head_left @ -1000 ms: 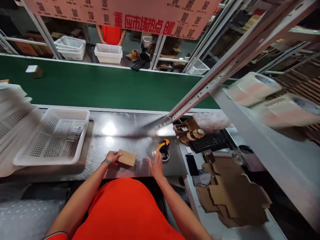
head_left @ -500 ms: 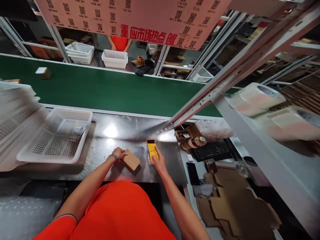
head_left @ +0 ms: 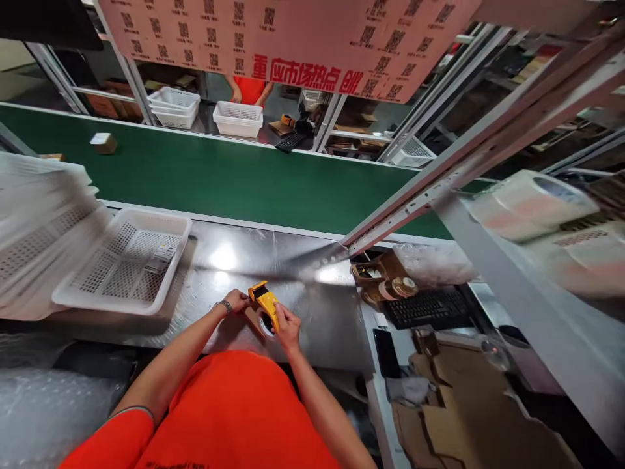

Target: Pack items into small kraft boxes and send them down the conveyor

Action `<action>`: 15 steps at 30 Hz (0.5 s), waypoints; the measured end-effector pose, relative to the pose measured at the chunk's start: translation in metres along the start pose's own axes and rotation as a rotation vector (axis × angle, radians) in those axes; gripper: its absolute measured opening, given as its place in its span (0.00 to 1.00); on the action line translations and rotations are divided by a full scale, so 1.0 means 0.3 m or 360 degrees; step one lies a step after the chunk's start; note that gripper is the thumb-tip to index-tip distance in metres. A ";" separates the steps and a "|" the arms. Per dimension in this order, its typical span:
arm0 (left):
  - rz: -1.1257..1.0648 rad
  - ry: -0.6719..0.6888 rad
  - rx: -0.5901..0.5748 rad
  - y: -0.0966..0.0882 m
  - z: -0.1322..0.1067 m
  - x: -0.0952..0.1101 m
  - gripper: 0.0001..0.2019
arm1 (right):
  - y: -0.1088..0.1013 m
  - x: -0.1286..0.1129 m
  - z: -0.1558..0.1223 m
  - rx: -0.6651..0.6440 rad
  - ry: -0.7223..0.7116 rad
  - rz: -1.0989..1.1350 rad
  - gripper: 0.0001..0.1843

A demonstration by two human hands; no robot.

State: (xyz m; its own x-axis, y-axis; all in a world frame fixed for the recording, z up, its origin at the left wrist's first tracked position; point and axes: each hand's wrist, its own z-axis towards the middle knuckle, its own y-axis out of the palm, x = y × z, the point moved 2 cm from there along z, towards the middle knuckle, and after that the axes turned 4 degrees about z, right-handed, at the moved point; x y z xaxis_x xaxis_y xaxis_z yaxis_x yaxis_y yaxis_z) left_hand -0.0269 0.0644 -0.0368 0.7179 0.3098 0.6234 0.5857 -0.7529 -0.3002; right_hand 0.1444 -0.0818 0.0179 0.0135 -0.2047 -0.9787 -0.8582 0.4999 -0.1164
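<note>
Yellow plastic makes up the body of the dispenser (head_left: pixel 268 306), which the right grip (head_left: pixel 289 326) clasps by its right side, with the fingers closed about it. Its head points up and to the left, toward the left grip (head_left: pixel 237 300), and a roll of tape (head_left: pixel 266 324) sits in its near side. Brown cardboard shows just behind and left of that roll: the box (head_left: pixel 252 318), largely covered by the dispenser. The left grip pinches the box at its far left end, fingertips close beside the dispenser's head. Whether the tape touches the box cannot be told. Box and dispenser are between the two grips, over the near part of the metal surface (head_left: pixel 322 319).

Left of the grips, well apart from them, a white basket (head_left: pixel 110 306) rests on the surface; inside, toward its right wall, are paper labels (head_left: pixel 166 252). Next to it on the left rises a stack of baskets (head_left: pixel 43 241), blurred. Beyond the surface runs a green belt (head_left: pixel 244 182) bearing a small parcel (head_left: pixel 103 142). Across it, a co-worker in red (head_left: pixel 251 90) is behind another white basket (head_left: pixel 237 122), whose contents are hidden; more baskets (head_left: pixel 174 107) sit nested to its left. On the right, an open carton (head_left: pixel 390 264) holds small dark and yellow items, too small to name, with jars (head_left: pixel 405 286) just in front.
</note>
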 end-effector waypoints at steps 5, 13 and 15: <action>-0.0007 0.0030 0.0025 0.001 0.011 -0.012 0.15 | -0.039 0.003 0.000 0.0082 0.0091 0.0075 0.41; 0.0011 -0.0010 0.0024 -0.011 -0.016 0.017 0.16 | -0.062 0.057 0.021 0.0030 -0.0126 -0.0027 0.39; -0.0007 -0.0037 0.0046 -0.036 -0.032 0.024 0.21 | -0.065 0.060 0.020 0.0005 -0.0143 -0.0053 0.39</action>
State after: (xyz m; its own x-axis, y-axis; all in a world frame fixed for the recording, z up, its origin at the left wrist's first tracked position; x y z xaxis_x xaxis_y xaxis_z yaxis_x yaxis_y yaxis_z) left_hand -0.0317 0.0693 -0.0221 0.7236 0.3265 0.6081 0.5991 -0.7346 -0.3185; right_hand 0.1644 -0.0901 0.0014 0.0881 -0.1450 -0.9855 -0.8548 0.4969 -0.1495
